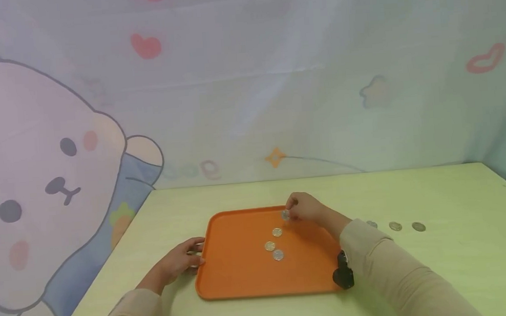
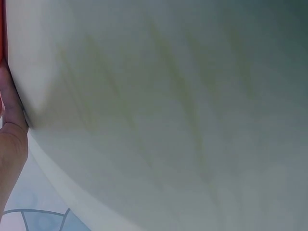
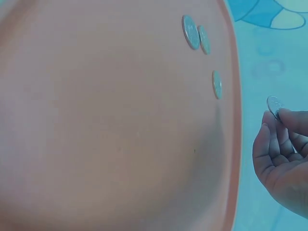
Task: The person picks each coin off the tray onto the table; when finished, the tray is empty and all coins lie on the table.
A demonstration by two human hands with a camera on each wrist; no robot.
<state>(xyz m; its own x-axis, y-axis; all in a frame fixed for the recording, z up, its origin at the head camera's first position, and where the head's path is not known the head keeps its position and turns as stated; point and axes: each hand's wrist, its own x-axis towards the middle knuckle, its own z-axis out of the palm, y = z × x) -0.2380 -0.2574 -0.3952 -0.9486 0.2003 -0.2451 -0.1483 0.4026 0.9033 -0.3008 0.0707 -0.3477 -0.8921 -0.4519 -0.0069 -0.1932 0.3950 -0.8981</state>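
Observation:
An orange tray point(image 1: 239, 271) lies on the pale green table. Three silver coins rest on it: one point(image 1: 277, 232), one point(image 1: 270, 246) and one point(image 1: 278, 255). My right hand point(image 1: 302, 206) hovers over the tray's far edge and pinches a fourth coin point(image 1: 285, 215) between fingertips; the right wrist view shows that coin point(image 3: 274, 105) held at my fingertips point(image 3: 288, 118) beside the tray point(image 3: 120, 144). My left hand point(image 1: 183, 261) rests against the tray's left rim, fingers touching it. In the left wrist view only the edge of that hand point(image 2: 12, 130) and the table surface show.
Three more coins lie in a row on the table right of the tray: point(image 1: 372, 224), point(image 1: 395, 226), point(image 1: 418, 226). A black wrist device point(image 1: 343, 273) sits on my right forearm. A cartoon-printed cloth backdrop point(image 1: 58, 142) stands behind the table.

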